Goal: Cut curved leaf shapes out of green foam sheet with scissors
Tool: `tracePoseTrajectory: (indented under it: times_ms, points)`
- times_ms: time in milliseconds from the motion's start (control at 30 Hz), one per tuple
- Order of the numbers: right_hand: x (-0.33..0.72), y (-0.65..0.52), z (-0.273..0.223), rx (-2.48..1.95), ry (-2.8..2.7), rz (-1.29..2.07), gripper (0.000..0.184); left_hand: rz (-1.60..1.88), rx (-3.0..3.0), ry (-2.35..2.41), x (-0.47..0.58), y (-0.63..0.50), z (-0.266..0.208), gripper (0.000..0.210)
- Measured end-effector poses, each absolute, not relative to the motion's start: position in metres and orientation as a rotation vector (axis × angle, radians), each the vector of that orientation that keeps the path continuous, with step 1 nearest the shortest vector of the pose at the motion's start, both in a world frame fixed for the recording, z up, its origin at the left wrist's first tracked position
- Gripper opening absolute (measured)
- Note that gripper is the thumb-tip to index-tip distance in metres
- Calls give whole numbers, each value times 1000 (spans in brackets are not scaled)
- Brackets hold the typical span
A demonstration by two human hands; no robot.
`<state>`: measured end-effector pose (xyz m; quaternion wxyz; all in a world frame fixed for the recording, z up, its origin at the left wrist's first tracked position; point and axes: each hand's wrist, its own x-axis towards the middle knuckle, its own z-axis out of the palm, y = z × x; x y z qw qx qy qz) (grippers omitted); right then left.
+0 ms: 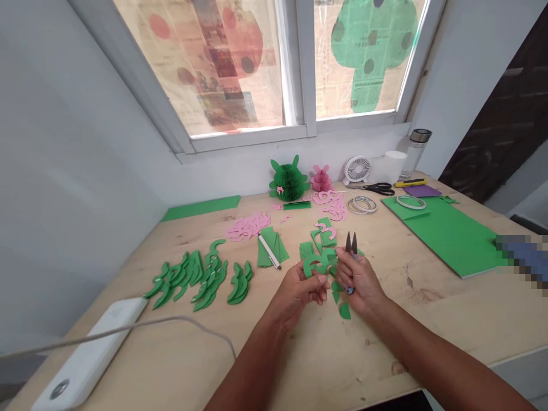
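Observation:
My left hand (299, 288) pinches a curved green paper cutout (309, 266) between thumb and fingers. Small scissors (351, 244) are gripped in my right hand (357, 277), blades pointing away from me and a bluish handle showing below. The fingertips of that hand also meet the right end of the green paper. Beneath and around both hands lie green paper scraps (345, 311). Just beyond them are more green pieces and a pink curved cutout (326, 230). To the left, a white pen (269, 252) rests on green paper slips (279, 246).
Green cutouts (209, 279) lie in piles at left, near a white power bank (92, 354) with a cable. Pink cutouts (248, 225), a green honeycomb paper figure (291, 181), tape rolls (362, 205), black scissors (379, 188) and a green sheet (454, 240) lie farther back.

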<state>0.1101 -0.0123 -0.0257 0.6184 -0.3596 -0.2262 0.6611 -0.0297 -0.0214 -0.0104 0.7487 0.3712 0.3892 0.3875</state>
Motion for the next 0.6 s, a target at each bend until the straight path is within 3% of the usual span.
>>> tracePoseTrajectory:
  times_ms: [600]
  points:
    - [101,-20,-33,-1048,-726,1568,33,1180,646,931,-31,-18,-13,26]
